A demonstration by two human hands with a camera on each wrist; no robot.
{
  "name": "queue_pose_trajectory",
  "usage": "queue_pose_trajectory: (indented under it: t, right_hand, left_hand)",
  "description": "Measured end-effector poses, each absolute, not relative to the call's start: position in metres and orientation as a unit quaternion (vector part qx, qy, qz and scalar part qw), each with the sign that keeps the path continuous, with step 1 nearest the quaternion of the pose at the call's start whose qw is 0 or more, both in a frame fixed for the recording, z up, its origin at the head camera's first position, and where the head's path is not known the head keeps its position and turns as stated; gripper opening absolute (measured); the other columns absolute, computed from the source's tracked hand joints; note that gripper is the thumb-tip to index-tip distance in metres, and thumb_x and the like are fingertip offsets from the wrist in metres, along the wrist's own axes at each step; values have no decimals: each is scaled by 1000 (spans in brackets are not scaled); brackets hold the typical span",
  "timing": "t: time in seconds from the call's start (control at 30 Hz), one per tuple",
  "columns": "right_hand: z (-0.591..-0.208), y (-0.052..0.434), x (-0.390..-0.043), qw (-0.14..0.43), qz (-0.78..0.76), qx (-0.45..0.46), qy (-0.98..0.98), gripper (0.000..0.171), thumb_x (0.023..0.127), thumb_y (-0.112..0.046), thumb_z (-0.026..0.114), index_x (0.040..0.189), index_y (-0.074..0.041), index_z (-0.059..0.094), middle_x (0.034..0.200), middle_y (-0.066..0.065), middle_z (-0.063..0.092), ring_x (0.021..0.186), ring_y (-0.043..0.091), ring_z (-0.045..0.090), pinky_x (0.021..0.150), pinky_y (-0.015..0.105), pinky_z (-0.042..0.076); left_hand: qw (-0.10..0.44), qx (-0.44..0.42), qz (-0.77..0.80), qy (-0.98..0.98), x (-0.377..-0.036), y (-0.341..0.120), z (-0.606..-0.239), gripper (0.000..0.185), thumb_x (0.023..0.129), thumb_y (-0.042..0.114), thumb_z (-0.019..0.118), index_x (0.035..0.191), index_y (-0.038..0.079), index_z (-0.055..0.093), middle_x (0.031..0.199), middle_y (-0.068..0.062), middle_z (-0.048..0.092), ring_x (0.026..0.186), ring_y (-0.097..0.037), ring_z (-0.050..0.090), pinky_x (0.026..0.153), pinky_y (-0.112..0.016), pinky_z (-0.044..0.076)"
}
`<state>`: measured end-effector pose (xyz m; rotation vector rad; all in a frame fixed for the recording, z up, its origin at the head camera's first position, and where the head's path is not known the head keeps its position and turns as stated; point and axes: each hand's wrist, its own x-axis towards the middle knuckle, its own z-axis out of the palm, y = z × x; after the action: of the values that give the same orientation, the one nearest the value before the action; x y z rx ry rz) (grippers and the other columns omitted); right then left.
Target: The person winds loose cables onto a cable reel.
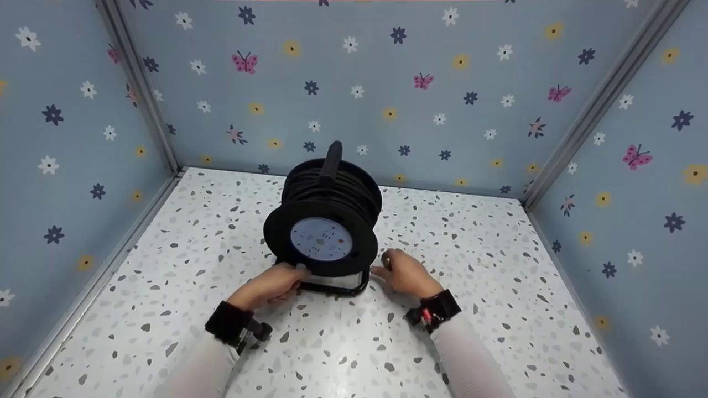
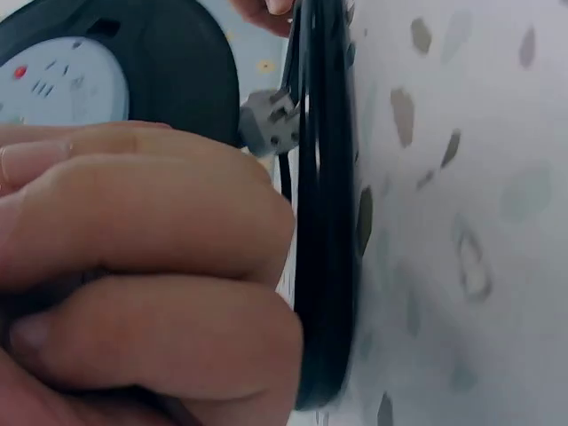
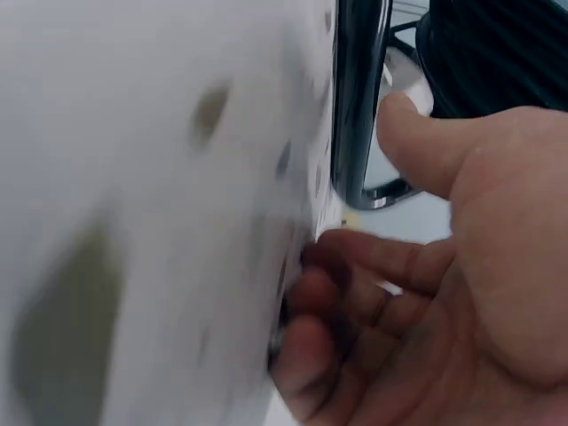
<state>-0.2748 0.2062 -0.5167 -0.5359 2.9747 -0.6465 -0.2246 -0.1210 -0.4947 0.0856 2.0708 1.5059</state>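
Note:
A black cable reel (image 1: 332,196) wound with black cable stands upright on a black tube stand (image 1: 338,289) in the middle of the speckled table (image 1: 343,348). Its pale blue socket face (image 1: 321,239) points toward me and a black handle (image 1: 333,157) rises on top. My left hand (image 1: 274,284) grips the stand's lower left tube; the left wrist view shows the fingers (image 2: 151,284) curled round the tube (image 2: 324,222), near a grey plug (image 2: 266,120). My right hand (image 1: 401,272) rests on the table at the stand's right foot. Its thumb (image 3: 417,142) lies against the tube (image 3: 359,98), fingers loosely curled.
Blue walls (image 1: 387,94) printed with flowers and butterflies close the table in on the left, back and right, with metal corner rails (image 1: 146,94). Bare speckled tabletop lies on both sides of the reel and in front of it.

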Motion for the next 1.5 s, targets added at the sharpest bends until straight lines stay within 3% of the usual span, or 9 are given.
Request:
queue_pose_trajectory:
  t: [0.13,0.23,0.3,0.37,0.47,0.63,0.83,1.27,1.5]
  right_hand:
    - [-519,195,-279,35,-191,-155,969,56,73,-71,42,94,-19,50,75,-5,52,64,14,51,55,29,41]
    - [-519,190,-282,43,-186,-147,971,59,73,-72,41,102,-20,49,86,-2,56,77,16,56,66,34,45]
    - [-520,187,-285,38,-179,-157,971,62,76,-69,40,110,-18,48,96,2,57,87,20,57,75,38,46]
    - [-521,183,-287,28,-176,-172,969,63,80,-65,39,119,-16,47,106,4,56,96,23,56,82,40,45]
    - [-522,176,-291,11,-151,-186,971,52,86,-53,40,121,-15,49,108,6,56,94,24,56,81,40,45]
    - [-523,162,-297,19,-111,-152,982,35,88,-38,42,110,-16,57,102,8,60,88,24,57,75,39,47]
    - [-525,154,-300,11,-88,-98,991,24,81,-31,49,90,-13,63,93,10,63,83,26,58,69,40,48]
    - [-527,154,-298,-53,-51,-168,983,17,77,-26,55,79,-10,60,76,12,62,71,30,59,61,41,47]
    - [-525,152,-297,-57,-47,-168,983,14,76,-23,55,76,-9,60,76,13,62,70,31,58,63,41,48]
  left_hand:
    - [295,31,569,767,-226,-127,-494,48,81,47,54,61,4,45,55,-11,48,35,-12,23,30,-25,17]
    - [291,30,567,770,-228,-129,-493,49,80,50,54,61,5,46,73,-23,57,35,-12,25,29,-25,19]
    - [292,32,571,766,-229,-130,-492,48,80,49,54,59,7,43,69,-21,56,35,-13,25,29,-25,18]
    - [289,34,576,764,-229,-132,-490,47,81,48,54,57,8,42,53,-11,46,35,-13,23,29,-26,18]
    - [287,36,590,754,-228,-139,-486,45,82,45,54,58,10,41,45,1,31,35,-13,20,29,-26,16]
    - [276,37,603,748,-228,-151,-476,42,82,42,55,60,10,39,44,3,26,35,-13,18,30,-26,16]
    - [250,43,610,751,-227,-163,-459,50,82,45,54,53,9,35,41,2,25,33,-13,17,29,-27,15]
    - [130,34,680,721,-221,-154,-420,52,84,49,50,59,5,36,38,0,28,30,-12,20,28,-28,14]
    - [107,72,713,689,-217,-133,-390,53,87,49,47,62,3,36,38,0,29,28,-11,22,27,-31,14]
